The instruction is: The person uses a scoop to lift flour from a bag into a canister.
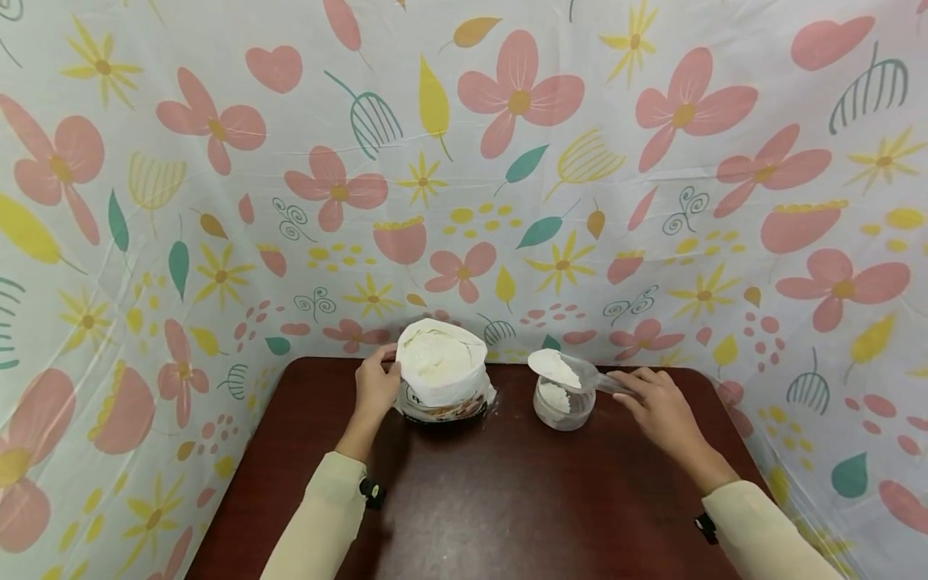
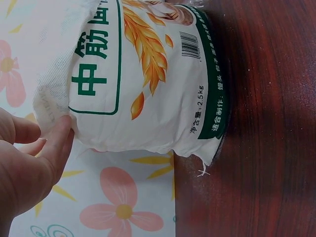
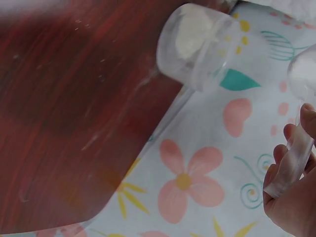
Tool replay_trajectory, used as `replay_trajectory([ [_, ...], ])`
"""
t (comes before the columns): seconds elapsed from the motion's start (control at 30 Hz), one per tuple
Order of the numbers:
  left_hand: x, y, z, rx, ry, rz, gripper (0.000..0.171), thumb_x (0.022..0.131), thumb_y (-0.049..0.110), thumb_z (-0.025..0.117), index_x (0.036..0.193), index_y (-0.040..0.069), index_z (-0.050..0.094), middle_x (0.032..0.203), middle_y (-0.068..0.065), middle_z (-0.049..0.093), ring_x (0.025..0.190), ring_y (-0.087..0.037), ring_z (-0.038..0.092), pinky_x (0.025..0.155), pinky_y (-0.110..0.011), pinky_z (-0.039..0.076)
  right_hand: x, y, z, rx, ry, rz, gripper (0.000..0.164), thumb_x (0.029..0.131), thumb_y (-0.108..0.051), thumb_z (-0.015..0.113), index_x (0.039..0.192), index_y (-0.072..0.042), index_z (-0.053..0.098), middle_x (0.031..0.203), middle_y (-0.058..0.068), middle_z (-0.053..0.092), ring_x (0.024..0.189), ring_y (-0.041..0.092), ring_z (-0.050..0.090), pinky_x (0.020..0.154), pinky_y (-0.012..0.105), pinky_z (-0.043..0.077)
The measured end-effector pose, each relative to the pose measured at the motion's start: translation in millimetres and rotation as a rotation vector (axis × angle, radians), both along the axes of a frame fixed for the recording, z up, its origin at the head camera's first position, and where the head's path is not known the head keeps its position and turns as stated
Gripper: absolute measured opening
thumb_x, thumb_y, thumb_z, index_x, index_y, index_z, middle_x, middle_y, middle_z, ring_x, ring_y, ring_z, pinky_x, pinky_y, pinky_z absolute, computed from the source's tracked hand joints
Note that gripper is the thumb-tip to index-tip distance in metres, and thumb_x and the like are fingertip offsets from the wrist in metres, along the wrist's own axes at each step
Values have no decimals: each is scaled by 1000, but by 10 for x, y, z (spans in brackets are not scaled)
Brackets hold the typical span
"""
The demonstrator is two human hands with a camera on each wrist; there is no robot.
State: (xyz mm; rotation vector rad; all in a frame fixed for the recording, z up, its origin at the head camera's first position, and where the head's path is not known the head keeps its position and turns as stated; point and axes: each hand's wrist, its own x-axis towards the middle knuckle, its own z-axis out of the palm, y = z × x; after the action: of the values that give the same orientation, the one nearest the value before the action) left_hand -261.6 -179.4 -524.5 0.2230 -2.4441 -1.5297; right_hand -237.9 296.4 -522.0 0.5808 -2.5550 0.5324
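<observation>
An opened white flour bag [image 1: 441, 366] stands upright at the table's back left, its top folded out and white flour showing inside. A wheat ear and green print show on its side in the left wrist view. My left hand [image 1: 377, 383] holds the bag's upper edge at its left side with thumb and fingers. My right hand [image 1: 663, 407] grips the handle of a clear scoop [image 1: 590, 374] heaped with flour. The scoop is over a small clear round container [image 1: 564, 415], which has flour in it.
Everything stands on a dark reddish-brown table [image 1: 507, 499]. Flour specks lie on its surface by the bag and container. A floral cloth [image 1: 464, 201] hangs behind the table's back edge and along both sides.
</observation>
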Motion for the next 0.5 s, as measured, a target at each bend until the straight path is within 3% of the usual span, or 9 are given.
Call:
replay_trajectory([
  [0.27,-14,-4,-16,6,8,3,33,102,5,60,134,7,67,124,-14,70,110,-35,68,79,-42,61,-21,155,-83,52,-28,-28,39,84,-12,83,122,-13,76,99,6,68,84,27,54,68,44,42],
  [0.5,-21,2,-25,-16,13,14,32,102,5,61,133,7,68,122,-13,71,105,-31,69,77,-40,61,-86,265,-119,138,-22,-26,39,83,-14,84,121,-13,77,99,7,69,79,27,52,62,42,42],
])
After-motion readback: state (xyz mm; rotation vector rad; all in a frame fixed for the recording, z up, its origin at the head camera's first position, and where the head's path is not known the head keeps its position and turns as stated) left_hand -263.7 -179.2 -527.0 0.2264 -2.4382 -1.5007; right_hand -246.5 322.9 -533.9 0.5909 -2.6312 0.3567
